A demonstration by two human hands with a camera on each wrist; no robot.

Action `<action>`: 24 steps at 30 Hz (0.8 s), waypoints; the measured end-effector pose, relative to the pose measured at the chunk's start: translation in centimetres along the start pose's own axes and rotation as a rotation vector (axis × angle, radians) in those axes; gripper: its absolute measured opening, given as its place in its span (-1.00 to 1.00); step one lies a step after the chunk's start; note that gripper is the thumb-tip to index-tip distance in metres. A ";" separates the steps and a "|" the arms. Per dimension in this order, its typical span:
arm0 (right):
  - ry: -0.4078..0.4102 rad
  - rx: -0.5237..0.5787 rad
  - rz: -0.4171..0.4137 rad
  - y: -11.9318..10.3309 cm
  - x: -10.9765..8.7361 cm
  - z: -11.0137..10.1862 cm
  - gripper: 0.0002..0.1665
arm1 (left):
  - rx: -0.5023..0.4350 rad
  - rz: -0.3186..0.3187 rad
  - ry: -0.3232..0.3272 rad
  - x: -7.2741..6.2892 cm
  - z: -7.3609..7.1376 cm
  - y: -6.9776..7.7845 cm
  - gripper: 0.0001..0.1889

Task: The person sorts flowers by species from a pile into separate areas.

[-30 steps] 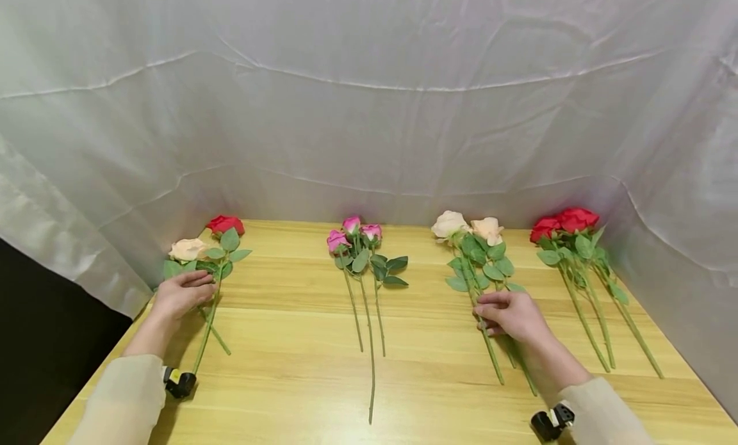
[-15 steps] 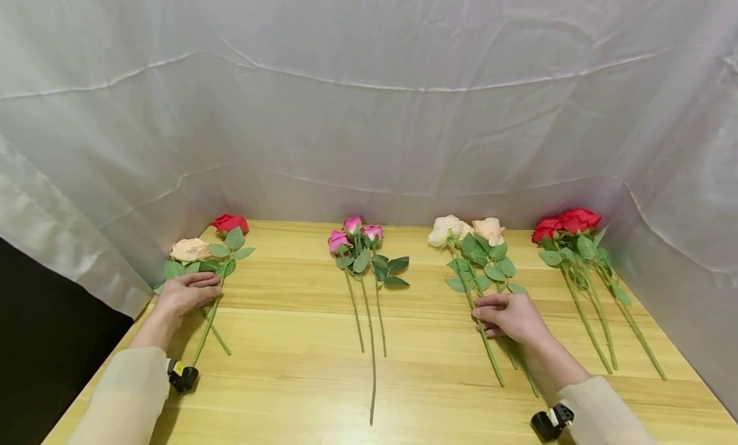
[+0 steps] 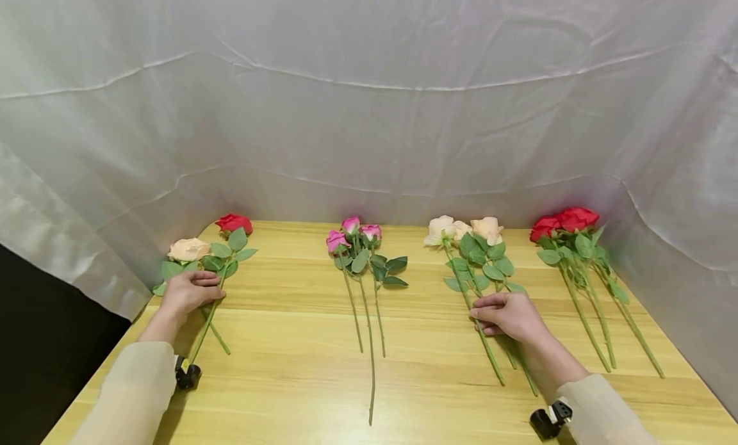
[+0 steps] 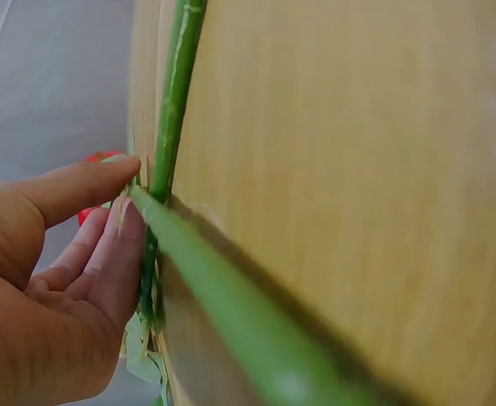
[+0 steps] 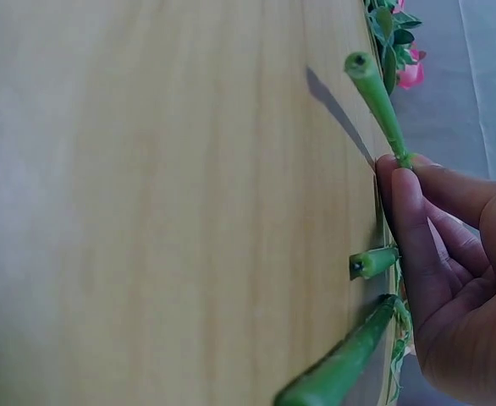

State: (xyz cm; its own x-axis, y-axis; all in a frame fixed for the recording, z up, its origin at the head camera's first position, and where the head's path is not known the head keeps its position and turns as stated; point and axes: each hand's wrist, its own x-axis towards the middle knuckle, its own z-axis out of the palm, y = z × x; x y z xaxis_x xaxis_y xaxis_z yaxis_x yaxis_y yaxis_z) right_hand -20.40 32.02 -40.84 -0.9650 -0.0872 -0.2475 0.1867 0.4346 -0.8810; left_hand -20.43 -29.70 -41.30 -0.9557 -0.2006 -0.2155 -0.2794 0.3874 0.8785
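On the left, my left hand (image 3: pixel 189 294) pinches the stem of a red rose (image 3: pixel 234 223) between thumb and fingertips. That stem (image 4: pixel 239 313) crosses over another green stem (image 4: pixel 177 93) in the left wrist view. A peach rose (image 3: pixel 189 249) lies just beyond this hand, its lower leaves partly covered. On the right side, my right hand (image 3: pixel 510 315) pinches the stem of a cream rose (image 3: pixel 440 231). Its cut end (image 5: pixel 362 68) points away from the fingertips in the right wrist view, casting a shadow on the wood. Beside it lie other pale roses (image 3: pixel 487 230), stems partly behind the hand.
Several pink roses (image 3: pixel 350 234) lie mid-table, one stem reaching nearer the front. More red roses (image 3: pixel 576 219) lie at the far right. Grey cloth (image 3: pixel 369 131) hangs behind the wooden table (image 3: pixel 288 368) and along its sides.
My left hand has shifted slightly right, carrying the red rose's head rightward, apart from the peach one. The cream rose's head has swung left in my right hand, showing more of the bloom behind it.
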 end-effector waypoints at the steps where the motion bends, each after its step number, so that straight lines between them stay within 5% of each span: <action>1: 0.000 -0.001 0.001 0.0 0.0 0.0 -0.60 | 0.009 0.003 0.006 -0.1 0.0 0.0 -0.38; 24: -0.008 0.012 0.014 0.1 0.0 -0.1 -0.57 | -0.027 -0.120 -0.004 0.5 -0.8 0.4 -0.46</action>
State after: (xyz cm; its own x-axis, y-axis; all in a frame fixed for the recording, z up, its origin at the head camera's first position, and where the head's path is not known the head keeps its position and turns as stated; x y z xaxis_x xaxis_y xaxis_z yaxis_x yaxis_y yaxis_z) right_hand -20.43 32.19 -40.90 -0.9607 -0.0887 -0.2629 0.2021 0.4255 -0.8821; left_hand -20.94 -30.40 -40.70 -0.9161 -0.2399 -0.3212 -0.3888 0.3363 0.8577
